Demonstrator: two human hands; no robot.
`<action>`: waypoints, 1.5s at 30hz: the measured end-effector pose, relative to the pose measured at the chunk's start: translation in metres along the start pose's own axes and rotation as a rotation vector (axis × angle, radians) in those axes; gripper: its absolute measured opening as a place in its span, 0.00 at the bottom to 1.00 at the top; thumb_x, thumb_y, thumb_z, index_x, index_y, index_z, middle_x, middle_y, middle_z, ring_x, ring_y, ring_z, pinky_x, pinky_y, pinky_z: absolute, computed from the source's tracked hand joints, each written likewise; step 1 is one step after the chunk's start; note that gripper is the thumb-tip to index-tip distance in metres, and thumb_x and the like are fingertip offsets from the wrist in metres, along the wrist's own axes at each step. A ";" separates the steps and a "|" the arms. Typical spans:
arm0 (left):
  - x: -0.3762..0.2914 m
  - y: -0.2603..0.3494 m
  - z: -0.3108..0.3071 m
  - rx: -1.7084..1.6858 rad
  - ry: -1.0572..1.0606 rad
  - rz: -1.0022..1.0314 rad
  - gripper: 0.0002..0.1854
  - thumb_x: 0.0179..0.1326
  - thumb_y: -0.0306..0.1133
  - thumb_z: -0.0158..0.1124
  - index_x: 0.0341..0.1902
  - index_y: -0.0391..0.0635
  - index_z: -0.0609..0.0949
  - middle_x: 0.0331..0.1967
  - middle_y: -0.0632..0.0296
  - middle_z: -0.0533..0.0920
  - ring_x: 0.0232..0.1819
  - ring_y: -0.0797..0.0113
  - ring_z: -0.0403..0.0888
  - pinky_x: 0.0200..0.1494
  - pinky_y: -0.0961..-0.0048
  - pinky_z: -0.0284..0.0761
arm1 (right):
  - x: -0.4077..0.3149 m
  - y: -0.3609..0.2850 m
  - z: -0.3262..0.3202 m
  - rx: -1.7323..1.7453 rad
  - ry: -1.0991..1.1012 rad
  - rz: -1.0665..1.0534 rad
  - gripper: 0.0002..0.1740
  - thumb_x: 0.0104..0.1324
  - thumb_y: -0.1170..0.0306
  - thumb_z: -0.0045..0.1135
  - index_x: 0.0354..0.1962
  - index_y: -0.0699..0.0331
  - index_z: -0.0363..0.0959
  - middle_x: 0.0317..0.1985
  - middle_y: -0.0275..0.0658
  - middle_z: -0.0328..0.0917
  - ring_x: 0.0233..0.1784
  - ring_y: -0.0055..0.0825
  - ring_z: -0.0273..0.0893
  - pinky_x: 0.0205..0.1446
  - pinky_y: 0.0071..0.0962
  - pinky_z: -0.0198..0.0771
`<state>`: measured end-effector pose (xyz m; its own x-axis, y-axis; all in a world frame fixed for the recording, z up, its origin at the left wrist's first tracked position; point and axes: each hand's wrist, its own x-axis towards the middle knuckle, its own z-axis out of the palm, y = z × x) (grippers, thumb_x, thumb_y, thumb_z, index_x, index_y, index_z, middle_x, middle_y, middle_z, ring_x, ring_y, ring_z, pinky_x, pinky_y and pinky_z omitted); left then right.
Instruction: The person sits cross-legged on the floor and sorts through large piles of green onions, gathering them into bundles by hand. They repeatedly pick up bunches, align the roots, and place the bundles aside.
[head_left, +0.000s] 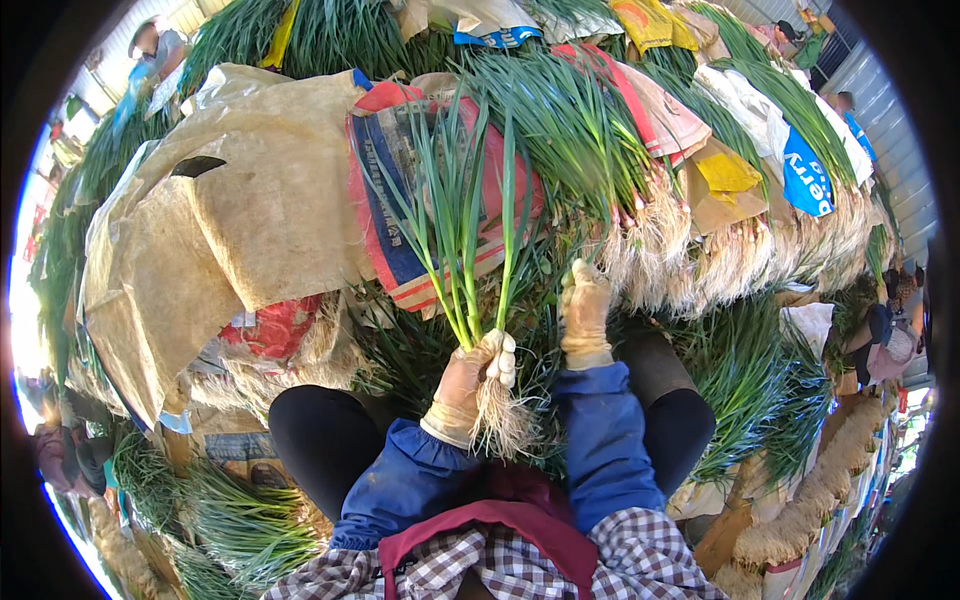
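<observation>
My left hand (469, 386), in a pale glove, is closed around a small bunch of green garlic plants (470, 300). Their leaves point away from me and their whitish roots hang below the fist. To the right, my right hand (586, 311), also gloved, is raised with its fingers curled; a bit of green shows at the fingertips, and whether it holds anything is unclear. Just beyond it lies a larger pile of the same plants (592, 142), roots towards me. A red and blue printed sack (442, 187) lies behind the held bunch.
A large tan sheet (277, 217) covers a heap at the left. Rooted bundles (727, 262) line the right. Loose green leaves (735, 382) lie beside my right knee, and another bundle (247, 517) is at lower left. Other people are at the edges, including one at upper left (161, 52).
</observation>
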<state>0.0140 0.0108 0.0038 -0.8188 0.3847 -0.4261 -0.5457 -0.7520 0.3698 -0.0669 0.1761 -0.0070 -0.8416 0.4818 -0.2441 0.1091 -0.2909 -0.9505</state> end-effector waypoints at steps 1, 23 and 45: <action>-0.001 0.001 0.000 -0.018 0.029 0.013 0.11 0.71 0.35 0.54 0.39 0.39 0.77 0.21 0.66 0.74 0.20 0.77 0.70 0.24 0.81 0.71 | -0.001 -0.003 -0.004 -0.265 -0.130 0.005 0.15 0.69 0.58 0.54 0.31 0.60 0.74 0.18 0.30 0.71 0.14 0.16 0.64 0.15 0.19 0.61; 0.007 0.029 0.010 0.090 -0.171 0.154 0.09 0.69 0.37 0.56 0.37 0.44 0.74 0.15 0.73 0.63 0.19 0.73 0.61 0.27 0.76 0.63 | 0.068 -0.099 0.005 -1.177 -0.124 -0.077 0.15 0.62 0.57 0.61 0.35 0.61 0.77 0.31 0.41 0.83 0.30 0.31 0.81 0.33 0.31 0.75; 0.007 -0.003 0.009 0.490 0.164 0.162 0.11 0.66 0.32 0.60 0.33 0.35 0.81 0.20 0.60 0.80 0.18 0.73 0.76 0.21 0.80 0.72 | -0.016 -0.012 0.011 -0.881 -0.465 -0.879 0.19 0.69 0.55 0.52 0.48 0.60 0.74 0.32 0.47 0.82 0.30 0.41 0.81 0.32 0.36 0.74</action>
<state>0.0087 0.0208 0.0075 -0.8822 0.1661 -0.4406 -0.4661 -0.4418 0.7665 -0.0609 0.1630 0.0103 -0.8902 -0.1448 0.4320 -0.4055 0.6842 -0.6062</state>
